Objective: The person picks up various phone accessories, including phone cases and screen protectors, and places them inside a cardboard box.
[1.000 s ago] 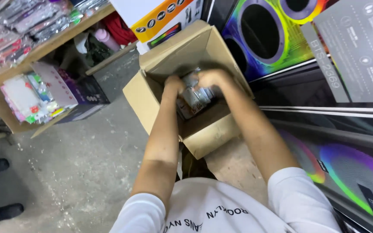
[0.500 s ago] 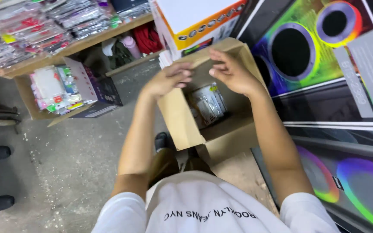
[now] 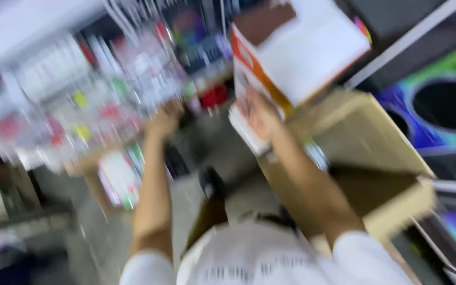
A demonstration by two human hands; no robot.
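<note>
Head view, badly blurred: your right hand [image 3: 257, 113] is up against the white and orange box [image 3: 296, 58], just above the open cardboard box [image 3: 376, 153]; I cannot tell whether its fingers have closed. Your left hand [image 3: 164, 119] reaches toward the shelf of packets [image 3: 80, 105], grip unreadable too. You seem mid-reach; steady up before grasping.

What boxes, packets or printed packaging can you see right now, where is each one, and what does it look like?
Open cardboard box: right of centre, plain brown, flaps up.
White carton with an orange edge: top centre, above the right hand, rectangular.
Hanging blister packets: left shelf beside the left hand, clear with red, yellow and green spots, blurred.
Large printed box: far right, dark ring on blue and green.
</note>
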